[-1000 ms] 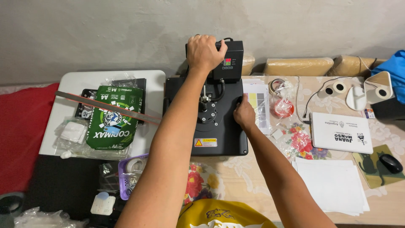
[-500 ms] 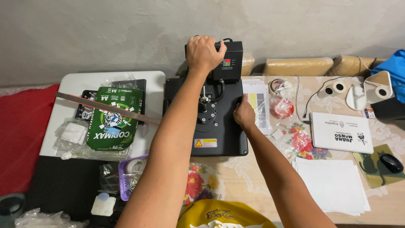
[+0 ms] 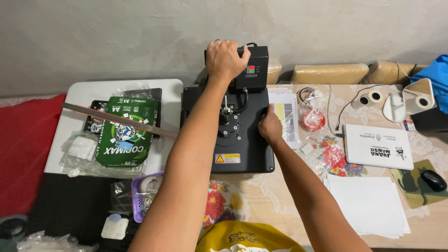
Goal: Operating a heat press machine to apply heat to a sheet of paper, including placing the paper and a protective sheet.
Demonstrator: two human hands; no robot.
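A black heat press (image 3: 242, 154) lies flat on the table in front of me, its plate lowered. My left hand (image 3: 225, 58) is closed around the press handle at the far end, beside the small control box (image 3: 252, 69) with a red display. My right hand (image 3: 269, 125) rests on the right edge of the upper plate, fingers curled against it. A printed sheet with a yellow and grey strip (image 3: 285, 116) lies just right of that hand.
A white side table (image 3: 81, 93) at the left carries a green paper pack (image 3: 123, 133) and a long ruler (image 3: 116, 119). To the right lie a white laptop (image 3: 377, 146), a paper stack (image 3: 368, 205), tape rolls (image 3: 368, 98), a mouse (image 3: 434, 179). A purple basket (image 3: 140, 196) sits below left.
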